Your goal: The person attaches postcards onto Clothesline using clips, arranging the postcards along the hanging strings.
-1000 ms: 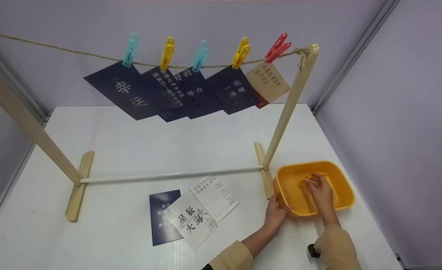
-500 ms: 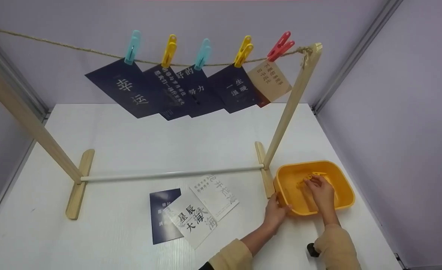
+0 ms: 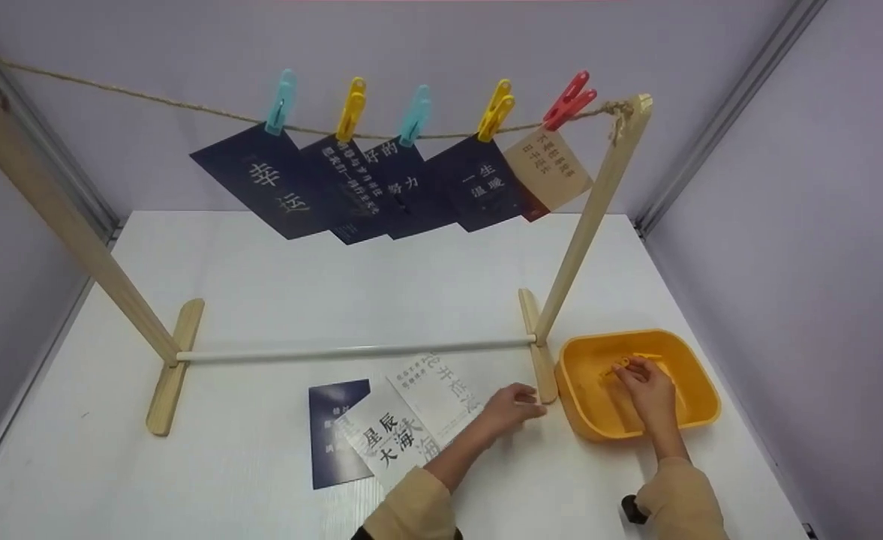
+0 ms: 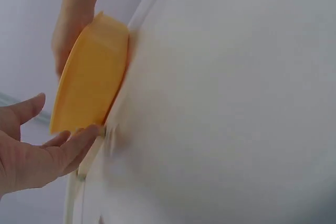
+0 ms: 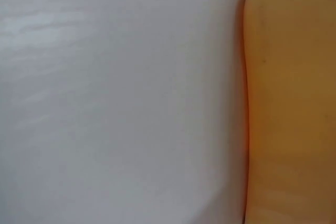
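Observation:
My right hand [image 3: 651, 390] reaches into the yellow plastic basin [image 3: 582, 379], thumb and fingers pinching a yellow clothespin [image 3: 615, 367]. Another yellow clothespin [image 3: 648, 356] lies behind those fingers, partly covered. Left of the basin is my left hand [image 3: 515, 409], fingers relaxed and holding nothing, near the rack's wooden foot. The left wrist view shows that hand [image 4: 39, 158] with thumb spread and fingers beside the basin [image 4: 94, 77]. Under the left forearm lie a white card with large lettering [image 3: 370, 439], a second white card [image 3: 430, 390] and a dark blue card [image 3: 328, 465].
A wooden rack spans the table, with a white crossbar [image 3: 358, 351] and a right post [image 3: 591, 225]. From its twine [image 3: 148, 95] hang several cards on clothespins, among them a tan card [image 3: 550, 169] under a red clothespin [image 3: 570, 101]. The basin stands beside the right foot [image 3: 545, 371].
My left hand has let go of the basin's rim and moved left, toward the cards on the table. My right hand stays in the basin with the clothespin. The head view has shifted slightly.

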Motion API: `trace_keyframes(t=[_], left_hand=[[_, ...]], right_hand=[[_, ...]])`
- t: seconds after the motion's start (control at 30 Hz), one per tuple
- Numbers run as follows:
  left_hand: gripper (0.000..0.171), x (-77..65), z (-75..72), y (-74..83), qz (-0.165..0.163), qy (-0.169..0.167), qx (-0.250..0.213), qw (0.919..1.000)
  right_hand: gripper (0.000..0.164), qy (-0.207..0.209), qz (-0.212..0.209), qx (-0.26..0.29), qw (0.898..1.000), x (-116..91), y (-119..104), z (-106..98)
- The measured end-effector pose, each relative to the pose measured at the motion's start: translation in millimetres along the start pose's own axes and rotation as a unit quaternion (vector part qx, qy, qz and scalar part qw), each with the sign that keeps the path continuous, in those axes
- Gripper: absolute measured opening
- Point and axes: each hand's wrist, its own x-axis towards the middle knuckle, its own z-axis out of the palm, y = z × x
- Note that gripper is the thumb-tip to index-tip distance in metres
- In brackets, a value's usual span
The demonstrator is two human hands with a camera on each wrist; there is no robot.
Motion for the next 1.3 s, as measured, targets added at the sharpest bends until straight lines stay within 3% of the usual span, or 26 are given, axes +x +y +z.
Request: trace_keyframes(t=[0.07,0.13,0.17,0.27,0.33,0.37,0.47,0.53,0.63,0.7,0.8,0.9,0.97,1.1,1.13,1.2,1.3], left_hand=[[0.046,-5.5,-26.7,0.0,0.019,0.030,0.090,0.9953],[0.050,-13.1,-52.1,0.1,0.036,0.082,0.203,0.9751],[0.053,-17.9,-63.6,-0.2,0.047,0.113,0.263,0.9571],[0.066,-32.4,-92.1,-3.9,0.040,0.181,0.424,0.8867],[0.079,-37.9,-105.0,-9.6,0.016,0.182,0.487,0.8541],[0.086,-39.4,-109.3,-12.6,0.007,0.177,0.506,0.8442],[0.101,-41.2,-116.2,-20.7,-0.015,0.153,0.539,0.8282],[0.107,-41.0,-117.3,-24.7,-0.015,0.154,0.550,0.8210],[0.112,-38.9,-117.1,-29.8,-0.013,0.165,0.573,0.8027],[0.112,-37.7,-116.5,-31.0,-0.006,0.174,0.577,0.7980],[0.111,-36.6,-116.6,-30.6,0.002,0.182,0.569,0.8022],[0.106,-37.9,-118.3,-28.0,0.010,0.194,0.541,0.8181],[0.099,-39.4,-120.6,-26.0,0.017,0.201,0.499,0.8426],[0.073,-44.7,-128.8,-20.0,0.032,0.180,0.331,0.9257],[0.065,-45.6,-131.7,-19.6,0.035,0.170,0.285,0.9427],[0.052,-46.7,-138.0,-20.6,0.032,0.146,0.213,0.9655],[0.039,-46.4,-147.4,-25.7,0.038,0.135,0.165,0.9762]], right_hand=[[0.046,-0.004,0.004,-0.005,1.000,-1,-1,-1],[0.047,-0.006,0.012,-0.007,1.000,-1,-2,-2],[0.047,-0.008,0.014,-0.007,1.000,-2,-2,-2],[0.046,-0.003,0.017,-0.006,1.000,-2,-3,-2],[0.044,0.004,0.013,-0.006,1.000,-1,-2,-3],[0.043,0.006,0.009,-0.005,1.000,-1,-2,-3],[0.042,0.007,0.005,0.003,1.000,0,-2,-3],[0.045,0.002,-0.002,0.000,1.000,0,-2,-3],[0.047,-0.004,-0.007,-0.007,1.000,0,-3,-1],[0.048,-0.002,-0.010,-0.016,1.000,-1,-2,-1],[0.047,0.004,0.002,-0.016,1.000,-1,0,0],[0.047,0.001,0.007,-0.011,1.000,0,1,1],[0.045,-0.001,0.010,-0.008,1.000,0,0,1],[0.044,-0.002,0.011,-0.013,1.000,-1,-3,0],[0.045,-0.001,0.012,-0.017,1.000,-1,-4,-1],[0.047,-0.003,0.013,-0.027,1.000,-1,-5,-1],[0.051,-0.008,0.020,-0.035,0.999,-2,-4,-2]])
